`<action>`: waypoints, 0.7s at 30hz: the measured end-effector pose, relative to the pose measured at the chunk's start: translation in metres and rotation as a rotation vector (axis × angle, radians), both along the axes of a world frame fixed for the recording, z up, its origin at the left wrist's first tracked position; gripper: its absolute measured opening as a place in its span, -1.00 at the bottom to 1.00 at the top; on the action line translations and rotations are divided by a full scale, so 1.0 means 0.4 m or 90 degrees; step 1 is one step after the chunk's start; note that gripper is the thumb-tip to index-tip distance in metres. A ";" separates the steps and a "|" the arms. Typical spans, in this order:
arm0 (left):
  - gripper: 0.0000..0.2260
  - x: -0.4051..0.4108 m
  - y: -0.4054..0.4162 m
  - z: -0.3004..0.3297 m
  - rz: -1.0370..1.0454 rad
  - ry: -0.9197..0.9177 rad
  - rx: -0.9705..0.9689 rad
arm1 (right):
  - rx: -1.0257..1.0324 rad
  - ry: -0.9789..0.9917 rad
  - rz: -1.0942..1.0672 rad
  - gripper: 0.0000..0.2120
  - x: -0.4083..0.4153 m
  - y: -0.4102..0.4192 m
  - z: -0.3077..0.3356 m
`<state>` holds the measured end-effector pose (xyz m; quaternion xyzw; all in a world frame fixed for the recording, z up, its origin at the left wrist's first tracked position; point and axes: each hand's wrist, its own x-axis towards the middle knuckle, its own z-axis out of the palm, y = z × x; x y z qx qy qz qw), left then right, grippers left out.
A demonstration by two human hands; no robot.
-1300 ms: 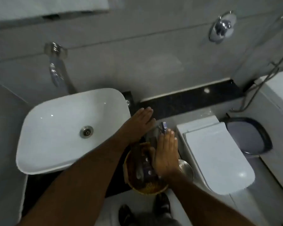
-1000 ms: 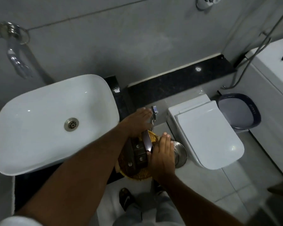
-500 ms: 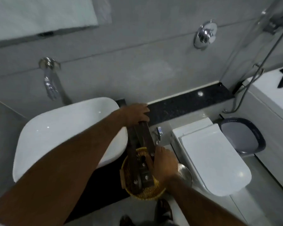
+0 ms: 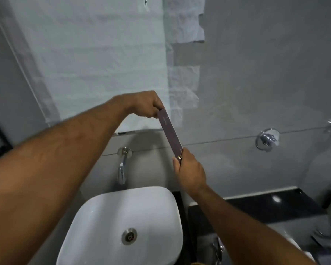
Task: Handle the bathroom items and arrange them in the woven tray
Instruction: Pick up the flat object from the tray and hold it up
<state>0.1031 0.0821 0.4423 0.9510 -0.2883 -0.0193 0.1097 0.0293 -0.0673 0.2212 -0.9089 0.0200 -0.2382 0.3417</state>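
A long, slim dark brown box (image 4: 170, 134) with a small gold logo near its lower end is held up in the air in front of the wall, tilted. My left hand (image 4: 145, 105) pinches its upper end. My right hand (image 4: 189, 169) grips its lower end. The woven tray is almost out of view; only a sliver of its yellow rim (image 4: 198, 263) shows at the bottom edge.
A white basin (image 4: 103, 217) with a metal drain (image 4: 129, 236) sits below my arms, under a chrome wall spout (image 4: 122, 165). A mirror (image 4: 96, 54) covers the upper wall. A chrome wall valve (image 4: 268, 139) is on the right, above a black ledge (image 4: 275, 203).
Both hands have lifted the long box up out of the woven tray to chest height in front of the wall. The view has tilted upward, so the tray and toilet dropped out of sight.
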 end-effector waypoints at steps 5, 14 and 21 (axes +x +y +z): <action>-0.77 -0.019 0.075 0.061 0.058 0.037 -0.120 | -0.026 -0.059 0.028 -0.70 0.026 0.030 0.050; -0.69 -0.031 0.141 0.033 0.130 -0.039 -0.043 | -0.100 -0.057 0.093 -0.75 0.029 0.045 0.049; -0.77 -0.039 0.184 -0.132 0.335 -0.023 -0.699 | -0.189 0.034 0.149 -0.76 0.059 0.014 0.166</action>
